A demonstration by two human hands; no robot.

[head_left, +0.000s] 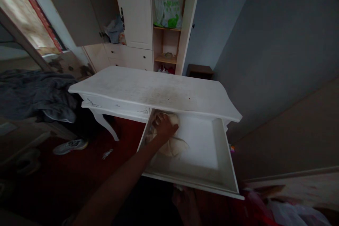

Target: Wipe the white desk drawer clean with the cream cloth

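A white desk (159, 91) has its right drawer (225, 152) pulled out. My left hand (163, 127) reaches into the drawer's back left corner and presses on a cream cloth (173, 146), fingers closed on it. Low in the dark, my right hand (185, 201) is under the drawer's front edge; its fingers look curled at the front panel, but whether they hold it is unclear.
A white wardrobe (135, 10) stands behind, with plastic bags (169, 7) on an open shelf. Dark bedding (37, 91) lies to the left, a white sneaker (70, 146) on the red floor. A grey wall and a small brown stand (200, 70) are on the right.
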